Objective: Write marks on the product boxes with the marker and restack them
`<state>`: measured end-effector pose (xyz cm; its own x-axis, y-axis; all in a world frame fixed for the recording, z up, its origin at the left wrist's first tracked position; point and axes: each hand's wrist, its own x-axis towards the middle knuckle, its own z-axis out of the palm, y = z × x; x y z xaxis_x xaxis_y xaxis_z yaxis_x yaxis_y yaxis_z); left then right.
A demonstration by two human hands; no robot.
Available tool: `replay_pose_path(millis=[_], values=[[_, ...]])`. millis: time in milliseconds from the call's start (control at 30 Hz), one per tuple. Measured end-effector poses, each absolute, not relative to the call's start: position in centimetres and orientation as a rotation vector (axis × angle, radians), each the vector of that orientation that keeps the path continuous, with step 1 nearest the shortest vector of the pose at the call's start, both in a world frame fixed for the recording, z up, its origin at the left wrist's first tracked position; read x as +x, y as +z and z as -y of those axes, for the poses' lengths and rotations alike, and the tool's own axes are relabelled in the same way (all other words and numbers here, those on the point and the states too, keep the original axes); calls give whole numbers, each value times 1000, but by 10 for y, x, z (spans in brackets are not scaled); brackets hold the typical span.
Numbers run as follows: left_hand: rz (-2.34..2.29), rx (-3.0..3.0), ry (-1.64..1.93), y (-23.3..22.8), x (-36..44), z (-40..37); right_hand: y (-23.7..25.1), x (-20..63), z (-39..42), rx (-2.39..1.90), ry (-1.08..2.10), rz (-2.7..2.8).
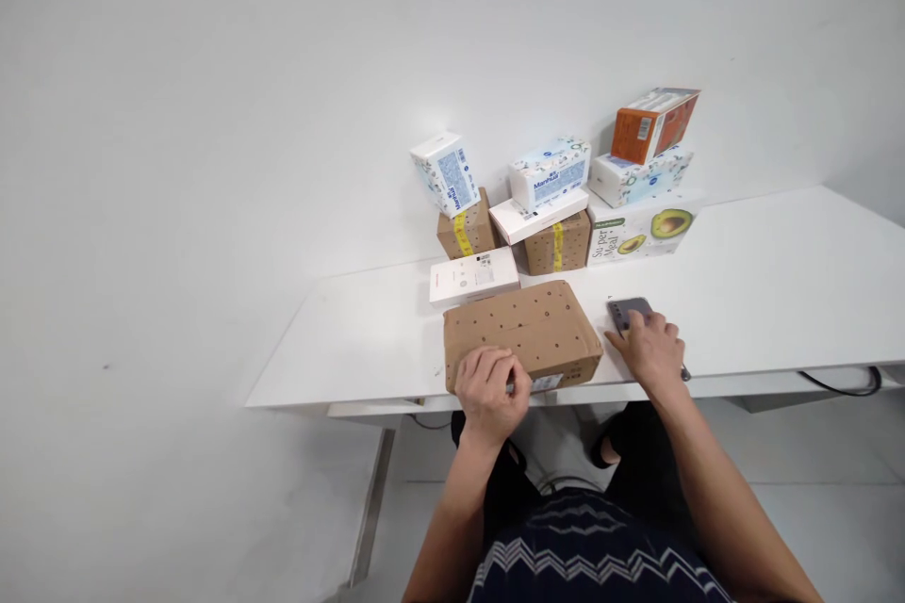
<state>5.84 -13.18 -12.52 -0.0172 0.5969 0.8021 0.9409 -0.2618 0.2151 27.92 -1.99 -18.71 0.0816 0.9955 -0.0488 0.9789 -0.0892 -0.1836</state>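
A brown cardboard box dotted with small dark marks lies near the table's front edge. My left hand is closed, its fingers curled against the near left part of this box. What those fingers hold, if anything, is hidden. To the right, my right hand covers much of a dark grey smartphone lying on the table, thumb on its left side and fingers bent over it. The phone's far end shows beyond the hand.
Behind the box, a flat white box leans at the left. Small cardboard boxes with yellow tape carry tissue boxes. An avocado-printed box bears a tissue box and an orange box. A black cable hangs at the front right.
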Motion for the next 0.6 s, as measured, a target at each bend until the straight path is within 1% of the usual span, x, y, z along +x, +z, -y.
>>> replay_pose_path(millis=[100,267,367,433,500,600], values=[[1597,-1858,-1196,-125,59,131,-195,288,24,-2382,181,1895],[1594,-1853,-1192,-126,60,131,-201,289,28,-2341,201,1940],[1603,-1856,-1193,-126,59,131,-201,294,25,-2324,278,1916],[1605,-1863,-1194,-126,59,132,-200,303,22,-2314,405,1820],[1599,-1864,-1198,-126,59,132,-197,315,21,-2238,625,1623],[1602,-1858,-1201,-127,58,132,-183,330,28,-1889,1058,1247]])
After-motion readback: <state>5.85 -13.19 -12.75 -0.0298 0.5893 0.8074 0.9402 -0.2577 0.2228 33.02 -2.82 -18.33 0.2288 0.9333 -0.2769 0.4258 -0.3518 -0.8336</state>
